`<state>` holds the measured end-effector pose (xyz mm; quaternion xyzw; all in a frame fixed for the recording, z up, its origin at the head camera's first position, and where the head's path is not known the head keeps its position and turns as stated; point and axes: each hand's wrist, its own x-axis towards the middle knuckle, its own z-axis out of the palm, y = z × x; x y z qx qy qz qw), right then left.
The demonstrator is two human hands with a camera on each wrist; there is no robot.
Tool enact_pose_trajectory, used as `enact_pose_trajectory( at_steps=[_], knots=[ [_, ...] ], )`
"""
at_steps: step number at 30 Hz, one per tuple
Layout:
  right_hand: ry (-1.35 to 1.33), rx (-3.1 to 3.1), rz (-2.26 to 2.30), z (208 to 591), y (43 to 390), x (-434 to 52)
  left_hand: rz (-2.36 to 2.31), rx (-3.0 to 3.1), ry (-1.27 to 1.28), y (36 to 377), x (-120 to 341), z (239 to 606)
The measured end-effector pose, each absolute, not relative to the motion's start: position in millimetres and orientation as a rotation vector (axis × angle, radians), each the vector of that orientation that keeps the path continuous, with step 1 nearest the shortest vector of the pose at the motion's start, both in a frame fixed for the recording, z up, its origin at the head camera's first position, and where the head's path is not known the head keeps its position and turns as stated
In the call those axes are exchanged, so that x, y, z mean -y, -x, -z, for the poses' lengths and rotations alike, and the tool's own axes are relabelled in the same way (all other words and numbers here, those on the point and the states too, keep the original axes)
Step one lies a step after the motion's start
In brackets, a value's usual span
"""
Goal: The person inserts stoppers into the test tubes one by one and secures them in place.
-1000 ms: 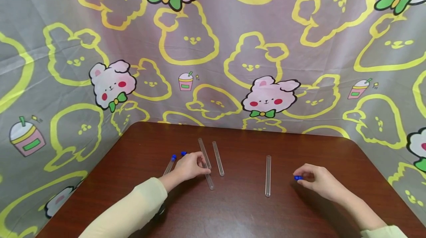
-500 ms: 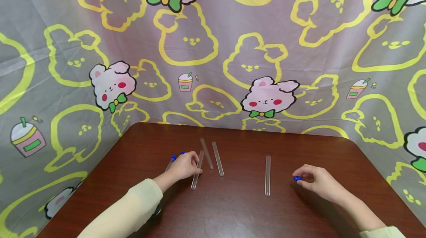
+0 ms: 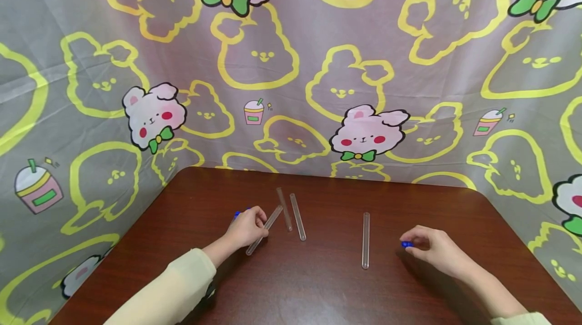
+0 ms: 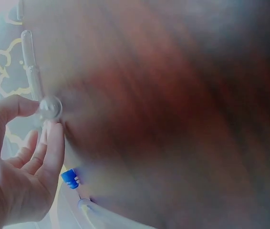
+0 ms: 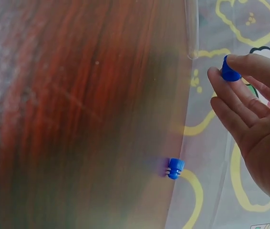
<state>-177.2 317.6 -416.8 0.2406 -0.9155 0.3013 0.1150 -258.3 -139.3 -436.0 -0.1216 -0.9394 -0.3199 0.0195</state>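
Note:
My left hand [image 3: 260, 227] grips a clear test tube [image 3: 269, 222] near its middle, the tube slanting from lower left to upper right just over the brown table [image 3: 318, 289]. In the left wrist view thumb and fingers [image 4: 54, 143] pinch this tube [image 4: 50, 108], seen end-on. My right hand [image 3: 410, 243] rests on the table at the right and pinches a small blue cap [image 3: 406, 244] between thumb and fingertips [image 5: 218, 78]; the cap [image 5: 229, 71] shows clearly there. A bare tube [image 3: 365, 240] lies just left of that hand.
Two more clear tubes [image 3: 284, 209] [image 3: 297, 216] lie side by side right of my left hand. A blue cap [image 3: 237, 214] peeks out behind that hand. Another loose blue cap [image 5: 174, 168] lies on the table. A cartoon-print cloth [image 3: 291, 87] walls in the table.
My left hand has picked up the tube and swung its near end to the left, so it now slants the other way. The right hand has kept still with its cap.

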Motion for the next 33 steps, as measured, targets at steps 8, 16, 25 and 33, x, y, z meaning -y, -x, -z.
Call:
enact_pose_trajectory(
  at_steps=[8,16,25,33],
  knots=[
    [-0.701,2.655,-0.925,415.4,175.2,-315.7,1.136,2.815,0.380,254.4,144.7,435.4],
    [-0.703,2.603,-0.933,410.6,173.2,-309.2,1.412,2.708,0.448,250.4,144.1,424.8],
    [-0.655,2.581,-0.973,404.4,172.7,-305.2,1.584,2.633,0.516,241.0,139.3,415.3],
    [-0.632,2.536,-1.009,399.9,172.3,-299.9,1.692,2.627,0.525,232.6,134.7,407.6]
  ],
)
